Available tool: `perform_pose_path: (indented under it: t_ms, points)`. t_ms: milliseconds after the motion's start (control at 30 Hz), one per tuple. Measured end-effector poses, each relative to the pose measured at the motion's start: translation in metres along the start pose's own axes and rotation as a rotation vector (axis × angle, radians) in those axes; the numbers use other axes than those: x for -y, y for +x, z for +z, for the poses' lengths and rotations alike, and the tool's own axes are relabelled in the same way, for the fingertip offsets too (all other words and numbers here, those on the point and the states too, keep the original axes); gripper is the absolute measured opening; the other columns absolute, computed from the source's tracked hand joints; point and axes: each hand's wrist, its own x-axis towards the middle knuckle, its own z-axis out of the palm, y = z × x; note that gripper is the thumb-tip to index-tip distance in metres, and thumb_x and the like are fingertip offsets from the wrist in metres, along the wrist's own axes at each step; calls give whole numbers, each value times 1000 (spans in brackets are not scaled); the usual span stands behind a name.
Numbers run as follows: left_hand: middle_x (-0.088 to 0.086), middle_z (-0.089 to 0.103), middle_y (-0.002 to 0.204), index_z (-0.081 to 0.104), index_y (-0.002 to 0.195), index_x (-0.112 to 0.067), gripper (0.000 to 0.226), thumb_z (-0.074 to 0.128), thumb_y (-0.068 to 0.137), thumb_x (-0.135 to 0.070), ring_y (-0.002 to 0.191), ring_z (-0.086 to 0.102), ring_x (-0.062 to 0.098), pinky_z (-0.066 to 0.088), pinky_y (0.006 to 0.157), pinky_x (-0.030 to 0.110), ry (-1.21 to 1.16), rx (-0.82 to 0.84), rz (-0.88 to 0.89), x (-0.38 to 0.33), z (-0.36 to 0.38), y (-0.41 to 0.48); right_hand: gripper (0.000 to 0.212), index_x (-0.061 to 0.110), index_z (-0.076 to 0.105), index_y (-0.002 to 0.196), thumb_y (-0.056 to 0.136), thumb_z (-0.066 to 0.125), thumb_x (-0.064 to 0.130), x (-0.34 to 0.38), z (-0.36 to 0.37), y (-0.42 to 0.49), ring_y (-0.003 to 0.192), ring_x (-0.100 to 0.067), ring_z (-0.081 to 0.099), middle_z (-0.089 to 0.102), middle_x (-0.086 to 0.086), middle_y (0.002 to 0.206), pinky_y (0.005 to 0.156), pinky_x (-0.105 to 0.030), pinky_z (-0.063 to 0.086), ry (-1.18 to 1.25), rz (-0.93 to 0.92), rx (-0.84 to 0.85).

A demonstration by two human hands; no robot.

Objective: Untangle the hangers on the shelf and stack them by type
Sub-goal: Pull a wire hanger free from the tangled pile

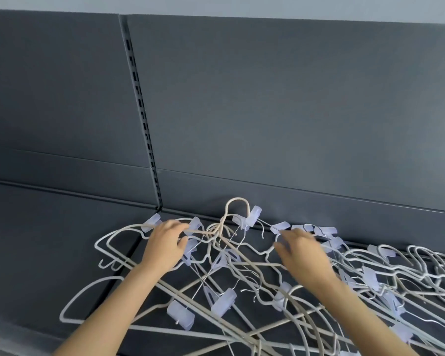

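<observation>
Head view, looking down onto the dark shelf (pixel 49 240): the hangers (pixel 254 264) lie in one knotted heap across its middle and right side, reaching the back panel (pixel 267 111), and nothing is sorted into stacks yet. The left hand (pixel 165 246) has its grip closed on a white wire hanger (pixel 198 231) at the far left of the knot, fingers curled over the wire. The right hand (pixel 303 253) reaches over the far middle with its grip open, fingers stretched forward and blurred, thumb apart, holding nothing I can make out. Two sorts show: plain white ones, and ones carrying pale clips (pixel 224 301). To my eye the sensible way is to hold the gripped hanger steady, trace its hook with the free hand, and ease it out along the hook's curve rather than tug, since clips and hooks will likely snag. Work from the top layer, laying each freed one on the bare left of the shelf, one stack per sort
</observation>
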Motion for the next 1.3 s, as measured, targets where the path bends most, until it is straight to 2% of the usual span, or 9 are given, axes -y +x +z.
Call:
perform_pose_path:
  t_ms: [133,200,300,500,633,767,967,1167,1300]
  points:
    - [4,53,130,53,127,-12,36,49,91,-12,121,46,22,36,103,33,-1,-15,-40,14,-8,-6,18,17,48,75,90,47,27,38,19,-10,75,-26,51,56,-5,78,67,-29,41,74,-26,373]
    - [4,53,130,54,127,-12,36,49,91,-9,124,44,23,35,104,34,-11,-46,-37,20,-14,-11,29,18,44,63,92,45,19,40,21,-7,66,-24,45,46,0,62,63,-30,39,157,-27,303]
    - [8,52,129,57,123,-8,36,50,88,-2,124,43,27,35,105,38,-67,-210,-55,26,-26,-19,24,3,57,75,93,48,15,41,0,1,51,-11,33,38,1,53,52,-20,32,286,-85,128]
    - [11,55,123,59,117,-2,32,47,88,3,120,44,28,36,99,35,-149,-371,-111,30,-42,-29,30,-8,57,78,91,49,16,32,-50,20,57,-15,24,36,-10,58,49,-20,30,338,-57,-110]
    - [10,61,103,66,105,-3,24,50,87,1,101,51,26,38,85,28,-131,-331,-49,28,-39,-37,31,-10,58,83,92,51,19,20,-37,18,49,-12,23,35,-9,58,46,-20,29,330,8,-54]
    - [9,62,88,68,93,-4,15,58,83,1,85,52,28,46,76,38,-111,-340,31,25,-38,-42,44,15,41,50,93,52,18,17,-18,6,41,-11,22,27,2,48,45,-22,22,360,14,47]
    - [7,61,84,67,88,-5,12,55,85,-7,79,49,23,47,74,41,-118,-336,79,31,-36,-48,37,9,42,58,93,51,17,19,1,-13,33,-7,27,32,8,40,39,-15,24,383,96,243]
    - [6,65,93,68,92,-7,12,58,85,-7,90,56,27,44,80,36,-107,-239,129,32,-23,-55,40,22,37,52,88,54,26,38,25,-31,55,-16,43,43,6,53,49,-26,33,98,139,223]
    - [6,64,95,68,95,-7,15,61,82,-4,93,56,27,44,84,36,-108,-166,119,31,-15,-55,24,18,51,71,83,60,36,52,31,-36,73,-22,58,58,2,73,58,-26,41,48,199,248]
